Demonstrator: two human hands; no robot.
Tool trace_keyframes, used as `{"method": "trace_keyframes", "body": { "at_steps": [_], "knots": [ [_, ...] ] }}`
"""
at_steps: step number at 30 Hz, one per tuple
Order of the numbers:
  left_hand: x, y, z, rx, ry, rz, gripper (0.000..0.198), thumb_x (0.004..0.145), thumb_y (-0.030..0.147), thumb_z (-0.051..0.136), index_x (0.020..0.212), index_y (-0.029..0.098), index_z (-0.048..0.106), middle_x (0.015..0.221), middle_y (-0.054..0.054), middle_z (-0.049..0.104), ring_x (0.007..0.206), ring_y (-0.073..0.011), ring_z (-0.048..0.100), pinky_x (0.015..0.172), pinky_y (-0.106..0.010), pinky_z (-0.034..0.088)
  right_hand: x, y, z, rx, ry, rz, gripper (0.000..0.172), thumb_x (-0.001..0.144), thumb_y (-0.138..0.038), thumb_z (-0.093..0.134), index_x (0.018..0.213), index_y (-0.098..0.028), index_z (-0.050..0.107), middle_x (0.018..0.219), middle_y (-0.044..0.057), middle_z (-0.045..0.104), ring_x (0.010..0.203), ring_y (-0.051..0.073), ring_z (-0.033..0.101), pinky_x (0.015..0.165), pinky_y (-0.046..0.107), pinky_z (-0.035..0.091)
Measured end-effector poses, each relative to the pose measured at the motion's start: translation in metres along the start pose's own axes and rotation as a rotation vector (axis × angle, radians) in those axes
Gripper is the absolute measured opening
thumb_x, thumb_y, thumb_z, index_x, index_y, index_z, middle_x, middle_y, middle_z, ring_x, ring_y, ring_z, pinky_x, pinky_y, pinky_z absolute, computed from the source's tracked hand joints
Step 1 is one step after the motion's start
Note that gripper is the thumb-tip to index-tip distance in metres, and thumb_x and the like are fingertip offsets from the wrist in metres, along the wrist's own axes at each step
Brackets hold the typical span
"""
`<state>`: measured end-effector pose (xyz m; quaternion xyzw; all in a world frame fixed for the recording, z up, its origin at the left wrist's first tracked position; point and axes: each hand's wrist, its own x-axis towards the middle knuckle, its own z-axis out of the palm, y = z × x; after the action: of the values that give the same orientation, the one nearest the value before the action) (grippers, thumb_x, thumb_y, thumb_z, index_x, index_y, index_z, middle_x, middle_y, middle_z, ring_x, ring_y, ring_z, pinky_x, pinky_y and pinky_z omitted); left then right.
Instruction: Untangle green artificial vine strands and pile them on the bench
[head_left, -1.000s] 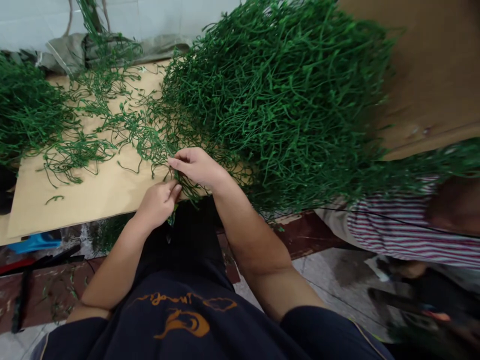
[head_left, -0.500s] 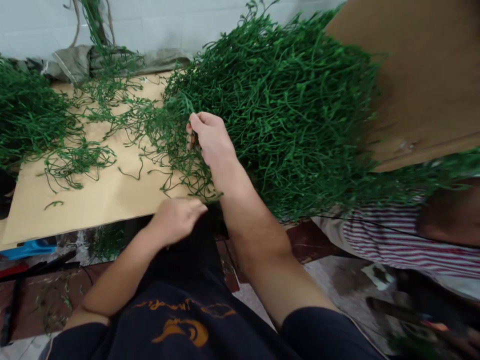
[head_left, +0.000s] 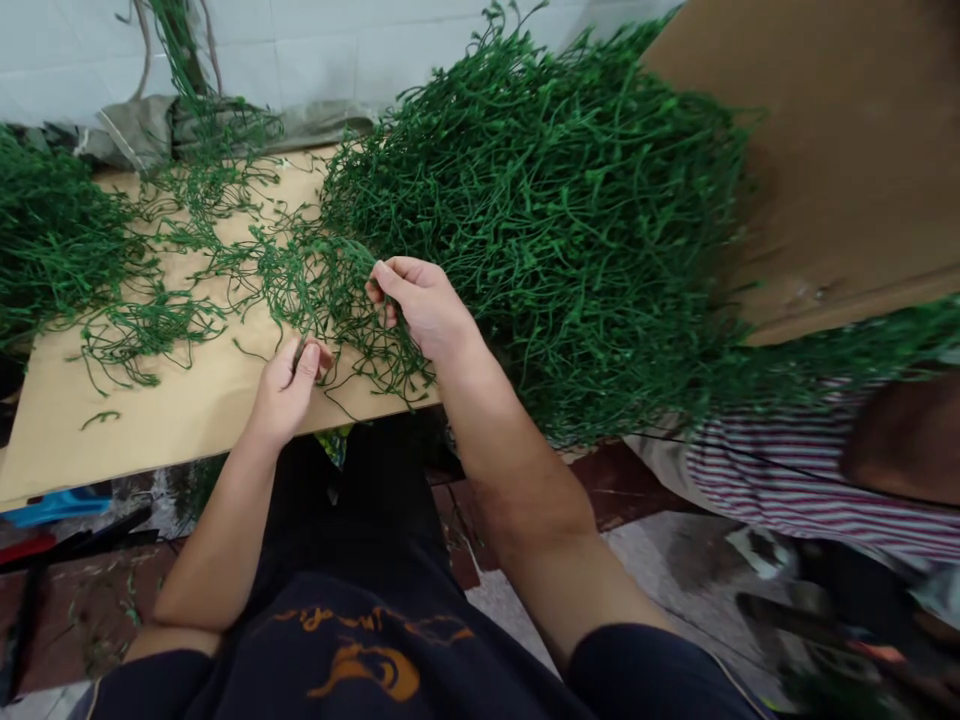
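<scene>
My right hand (head_left: 424, 305) is closed, thumb against fingers, on thin green artificial stems (head_left: 356, 252) that trail to the left. My left hand (head_left: 287, 388) is lower and to the left, over the board's front edge. Its thumb and forefinger pinch a short dark-green piece that looks like a stem; most of it is hidden. Between and beyond the hands lies a loose tangle of green stems (head_left: 289, 280) with small budded tips. A large heap of the same stems (head_left: 570, 220) rises right beside my right hand.
The stems lie on a cardboard sheet (head_left: 187, 420). Another green pile (head_left: 60, 230) is at the left, with a small bunch (head_left: 150, 335) nearer. A big cardboard flap (head_left: 847, 170) leans over the heap at right. A person in a striped shirt (head_left: 795, 480) is close by on the right.
My left hand has moved from beside my right forearm, left and up over the cardboard. My right hand has come slightly lower, still pinching stems.
</scene>
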<state>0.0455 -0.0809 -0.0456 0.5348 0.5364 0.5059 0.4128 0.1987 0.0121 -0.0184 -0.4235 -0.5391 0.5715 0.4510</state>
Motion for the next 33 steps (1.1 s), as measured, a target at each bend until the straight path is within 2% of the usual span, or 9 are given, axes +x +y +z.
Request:
{"method": "trace_keyframes", "body": {
  "at_steps": [4,9,12,15,19,21,25,28,33],
  "knots": [
    [0.014,0.002,0.015,-0.04,0.014,0.027,0.039,0.077,0.045,0.057,0.105,0.017,0.052,0.104,-0.007,0.059,0.088,-0.0136,0.055,0.074,-0.024,0.044,-0.004,-0.003,0.005,0.016,-0.079,0.001,0.033,0.076,-0.047,0.059,0.063,-0.018,0.05,0.057,-0.003,0.05,0.043,0.004,0.04,0.038,0.019,0.034],
    [0.028,-0.004,0.039,-0.006,-0.109,-0.025,0.018,0.084,0.033,0.048,0.086,0.017,0.053,0.062,0.001,0.051,0.058,-0.0114,0.049,0.059,-0.025,0.039,-0.007,-0.007,0.006,-0.007,-0.091,0.013,0.033,0.076,-0.044,0.06,0.06,-0.017,0.049,0.054,-0.004,0.051,0.039,0.003,0.038,0.038,0.019,0.032],
    [0.027,-0.002,0.041,0.2,-0.096,0.04,0.027,0.086,0.029,0.042,0.061,0.018,0.046,0.054,0.002,0.044,0.055,-0.0117,0.044,0.058,-0.025,0.034,-0.001,-0.002,0.003,-0.064,-0.016,-0.009,0.033,0.077,-0.041,0.06,0.057,-0.017,0.048,0.047,-0.005,0.045,0.037,0.003,0.035,0.037,0.019,0.029],
    [0.011,0.01,0.043,0.356,-0.14,0.153,0.028,0.084,0.024,0.04,0.056,0.018,0.042,0.056,0.0,0.047,0.057,-0.0125,0.045,0.059,-0.026,0.034,0.015,0.004,-0.004,-0.095,0.115,-0.049,0.034,0.078,-0.042,0.058,0.057,-0.018,0.045,0.044,-0.007,0.038,0.037,0.004,0.032,0.037,0.019,0.027],
    [-0.011,0.024,0.048,0.38,-0.4,0.326,0.022,0.078,0.019,0.044,0.056,0.018,0.045,0.061,-0.001,0.053,0.063,-0.0134,0.049,0.064,-0.026,0.037,0.033,-0.002,-0.018,0.002,0.374,-0.078,0.036,0.082,-0.045,0.052,0.06,-0.019,0.037,0.048,-0.008,0.033,0.038,0.003,0.031,0.037,0.017,0.028],
    [-0.008,0.024,0.049,0.306,-0.359,0.245,0.022,0.08,0.022,0.043,0.059,0.018,0.046,0.061,-0.001,0.052,0.064,-0.013,0.049,0.064,-0.026,0.039,0.032,-0.01,-0.021,0.035,0.337,-0.087,0.035,0.082,-0.043,0.051,0.061,-0.019,0.037,0.05,-0.008,0.036,0.038,0.002,0.034,0.037,0.016,0.03],
    [0.018,0.018,0.052,-0.095,-0.035,-0.121,0.021,0.086,0.035,0.041,0.079,0.017,0.049,0.076,-0.003,0.056,0.07,-0.0122,0.053,0.058,-0.022,0.044,0.015,-0.019,-0.011,0.065,0.116,-0.069,0.032,0.078,-0.042,0.059,0.063,-0.018,0.043,0.051,-0.006,0.045,0.041,0.003,0.044,0.039,0.015,0.035],
    [0.029,0.015,0.062,-0.269,-0.1,-0.242,0.026,0.083,0.042,0.048,0.081,0.016,0.048,0.078,-0.003,0.056,0.067,-0.0105,0.054,0.055,-0.02,0.043,0.006,-0.017,-0.002,0.12,0.05,-0.006,0.032,0.074,-0.041,0.063,0.062,-0.017,0.045,0.051,-0.006,0.048,0.042,0.003,0.046,0.039,0.015,0.036],
    [0.029,0.002,0.076,-0.146,-0.177,-0.256,0.023,0.086,0.027,0.047,0.066,0.016,0.044,0.053,0.005,0.039,0.045,-0.0053,0.033,0.045,-0.02,0.027,0.009,-0.007,-0.001,0.198,0.106,0.036,0.028,0.079,-0.034,0.059,0.061,-0.017,0.045,0.051,-0.007,0.047,0.041,0.002,0.044,0.041,0.014,0.037]
  ]
}}
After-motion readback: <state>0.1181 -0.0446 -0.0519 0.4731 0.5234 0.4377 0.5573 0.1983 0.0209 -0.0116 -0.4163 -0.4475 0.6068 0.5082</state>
